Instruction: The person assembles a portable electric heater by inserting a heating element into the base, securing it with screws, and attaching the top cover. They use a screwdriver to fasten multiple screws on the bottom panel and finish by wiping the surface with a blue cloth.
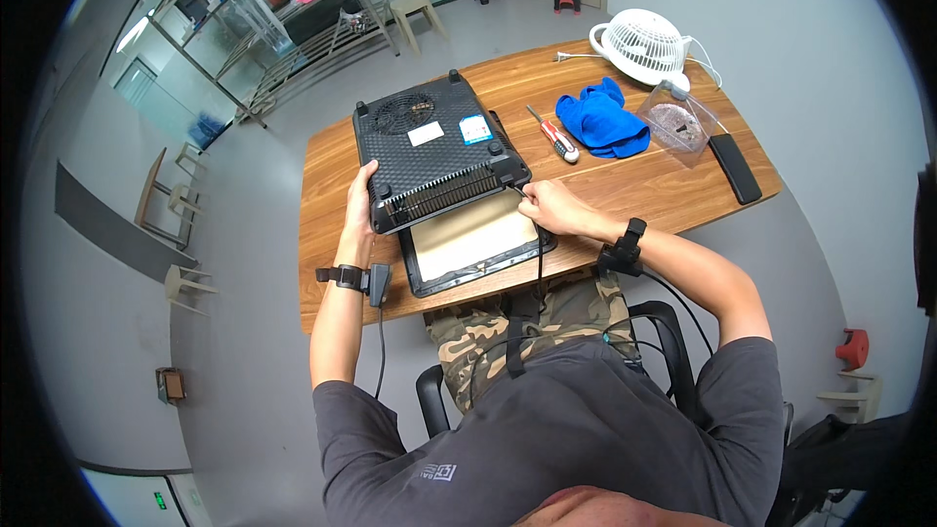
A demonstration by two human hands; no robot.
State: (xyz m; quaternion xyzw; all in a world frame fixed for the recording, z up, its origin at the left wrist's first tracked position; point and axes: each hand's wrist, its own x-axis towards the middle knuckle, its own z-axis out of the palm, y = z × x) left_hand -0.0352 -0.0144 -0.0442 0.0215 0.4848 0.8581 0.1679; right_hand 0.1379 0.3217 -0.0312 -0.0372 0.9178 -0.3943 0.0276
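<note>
An induction cooker point(429, 148), black and turned underside up, shows its round fan grille, small feet and two stickers. Its near edge is raised over a black-rimmed, cream-coloured flat panel point(472, 239) on the table. My left hand point(361, 203) grips the cooker's left near edge, the fingers partly hidden beneath it. At the right near corner, the closed fingers of my right hand point(549, 207) pinch the black power cord point(541, 254) where it leaves the cooker. The cord hangs down over the table's front edge.
Right of the cooker lie a red-and-white screwdriver point(557, 137) and a blue cloth point(603, 121). Beyond them are a white fan guard point(644, 44) with a cord, a clear plastic box point(675, 125) and a black oblong object point(734, 169). Cables hang from both wrists.
</note>
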